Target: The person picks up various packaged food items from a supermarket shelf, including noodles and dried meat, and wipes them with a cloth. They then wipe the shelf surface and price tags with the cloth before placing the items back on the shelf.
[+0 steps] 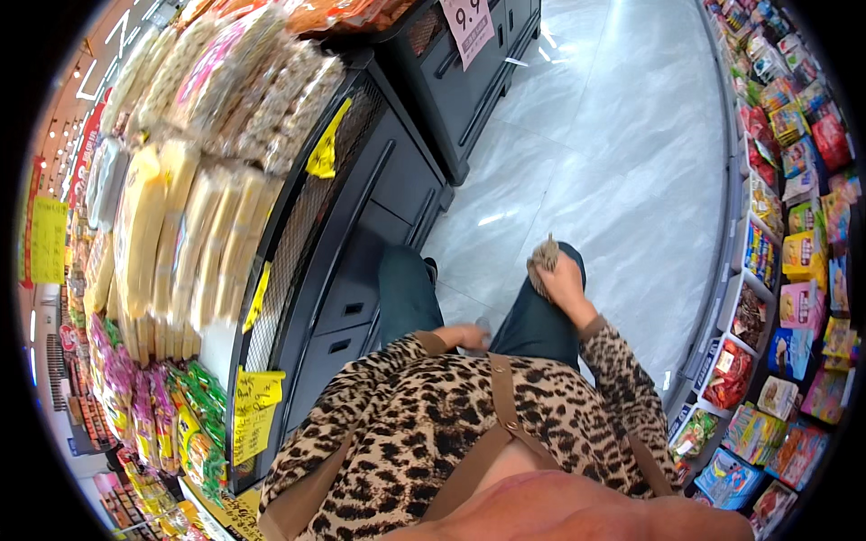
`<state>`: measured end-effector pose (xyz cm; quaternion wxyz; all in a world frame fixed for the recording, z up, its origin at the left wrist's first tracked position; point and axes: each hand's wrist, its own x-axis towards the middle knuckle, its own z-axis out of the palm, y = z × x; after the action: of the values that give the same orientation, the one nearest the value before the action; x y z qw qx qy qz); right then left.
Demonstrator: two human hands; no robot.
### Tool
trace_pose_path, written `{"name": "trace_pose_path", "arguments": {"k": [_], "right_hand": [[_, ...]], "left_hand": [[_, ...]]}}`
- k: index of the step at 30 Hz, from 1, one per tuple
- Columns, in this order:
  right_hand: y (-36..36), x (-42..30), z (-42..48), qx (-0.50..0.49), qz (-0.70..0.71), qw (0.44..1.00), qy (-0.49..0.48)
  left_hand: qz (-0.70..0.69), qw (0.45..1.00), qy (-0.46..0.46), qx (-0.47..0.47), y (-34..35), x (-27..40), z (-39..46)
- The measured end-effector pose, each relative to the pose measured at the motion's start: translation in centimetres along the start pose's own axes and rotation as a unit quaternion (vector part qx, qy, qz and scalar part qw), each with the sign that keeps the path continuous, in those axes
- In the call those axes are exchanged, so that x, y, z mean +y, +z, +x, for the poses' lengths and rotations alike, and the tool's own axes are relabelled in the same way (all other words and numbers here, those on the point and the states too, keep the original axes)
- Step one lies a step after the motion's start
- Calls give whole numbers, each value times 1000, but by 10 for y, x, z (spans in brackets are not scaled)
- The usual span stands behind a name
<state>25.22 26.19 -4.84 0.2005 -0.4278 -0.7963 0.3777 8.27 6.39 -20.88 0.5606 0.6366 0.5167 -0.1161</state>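
Observation:
My right hand (565,277) is closed around a bunched grey-brown cloth (543,264), held above my right thigh. Close to my waist, my left hand (467,336) is curled on a clear, transparent object (477,337), perhaps a bottle; much of it is hidden by my fingers. Both forearms are in leopard-print sleeves with brown cuffs. Below the hands show dark trouser legs and the grey floor.
At left, a dark display stand (365,230) with mesh sides and drawers bears stacked packs of pale dried food (196,237). Another dark cabinet (460,74) stands beyond it. Along the right runs a shelf of packaged snacks (802,253) in white bins. Grey tiled floor (609,135) lies between them.

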Motion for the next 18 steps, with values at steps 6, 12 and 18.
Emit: {"name": "trace_pose_path", "arguments": {"k": [6, 12, 18], "right_hand": [[33, -9, -65, -5, -151, 987, -47], [41, -81, -136, -61, -196, 974, 98], [33, -99, -126, -126, -188, 963, 149]], "left_hand": [[-8, 967, 148, -208, 110, -38, 24], [-16, 940, 291, -177, 208, 4, -42], [-41, 928, 350, -118, 236, 60, -93]]}}
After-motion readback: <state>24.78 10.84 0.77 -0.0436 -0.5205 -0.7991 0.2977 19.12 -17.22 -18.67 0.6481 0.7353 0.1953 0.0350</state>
